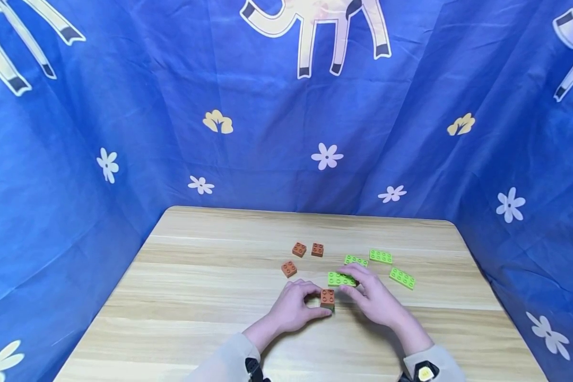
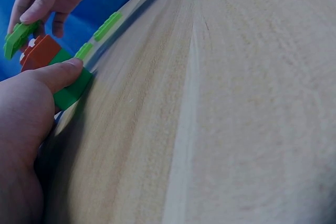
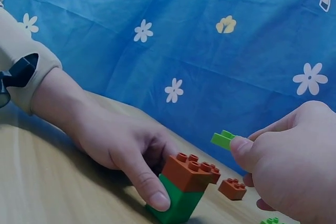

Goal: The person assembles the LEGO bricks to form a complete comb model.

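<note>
My left hand (image 1: 293, 306) grips a small upright stack low down, thumb on its near side. The stack is a dark green brick (image 3: 176, 201) with an orange-brown brick (image 1: 327, 297) on top, its studs facing up. Just to the right, my right hand (image 1: 374, 300) pinches a flat lime green brick (image 1: 340, 279) between thumb and fingers. In the right wrist view this lime brick (image 3: 223, 139) is raised above the table, apart from the stack. My right fingers hide part of it. The left wrist view shows the left thumb (image 2: 65, 72) against the dark green brick.
Loose orange-brown bricks (image 1: 289, 268) lie beyond my left hand, two of them farther back (image 1: 299, 249). Loose lime bricks (image 1: 402, 278) lie beyond and right of my right hand. The wooden table (image 1: 196, 286) meets a blue patterned curtain (image 1: 267, 175) at the back and sides.
</note>
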`<state>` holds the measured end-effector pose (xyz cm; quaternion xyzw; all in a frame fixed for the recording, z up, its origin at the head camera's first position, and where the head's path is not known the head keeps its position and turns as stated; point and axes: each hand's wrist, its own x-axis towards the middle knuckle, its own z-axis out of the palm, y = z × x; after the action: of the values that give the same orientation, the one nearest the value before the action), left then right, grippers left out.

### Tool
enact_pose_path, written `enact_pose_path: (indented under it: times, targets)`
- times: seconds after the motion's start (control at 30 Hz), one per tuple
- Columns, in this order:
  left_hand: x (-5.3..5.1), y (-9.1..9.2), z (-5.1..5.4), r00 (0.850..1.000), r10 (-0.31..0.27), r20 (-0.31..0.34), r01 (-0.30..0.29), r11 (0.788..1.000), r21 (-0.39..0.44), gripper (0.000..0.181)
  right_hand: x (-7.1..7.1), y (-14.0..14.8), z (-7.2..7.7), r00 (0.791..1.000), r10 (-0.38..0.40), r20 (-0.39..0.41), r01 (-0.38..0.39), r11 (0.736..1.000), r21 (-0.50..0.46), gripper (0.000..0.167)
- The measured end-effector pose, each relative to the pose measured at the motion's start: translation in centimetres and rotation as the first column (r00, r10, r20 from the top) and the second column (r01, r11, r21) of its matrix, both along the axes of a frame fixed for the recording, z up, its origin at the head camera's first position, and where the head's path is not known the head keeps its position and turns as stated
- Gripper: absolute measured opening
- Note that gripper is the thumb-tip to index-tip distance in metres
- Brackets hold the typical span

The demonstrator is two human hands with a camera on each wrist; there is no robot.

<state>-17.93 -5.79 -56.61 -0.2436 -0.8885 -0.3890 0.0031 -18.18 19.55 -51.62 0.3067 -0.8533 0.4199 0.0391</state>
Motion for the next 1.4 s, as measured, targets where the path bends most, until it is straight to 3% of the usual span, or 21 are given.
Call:
enact_pose_path:
  times: [0.67,0.97,1.4]
  targets:
    - [0.1,0.1,0.0,1.000,-0.004,0.013,0.003,1.000,0.011,0.041,1.5,-0.8,-1.5,0.997,0.071,-0.005,-0.071,0.997,-0.016,0.037]
    - [0.2,0.1,0.0,1.000,0.004,0.010,-0.004,1.000,0.004,0.041,1.8,-1.0,-1.8,0.995,0.087,0.045,-0.086,0.996,-0.040,0.037]
    - [0.1,0.1,-0.1,1.000,-0.006,-0.007,0.007,1.000,0.007,0.040,2.1,-1.1,-1.8,0.998,0.060,0.028,-0.060,0.998,-0.011,0.039]
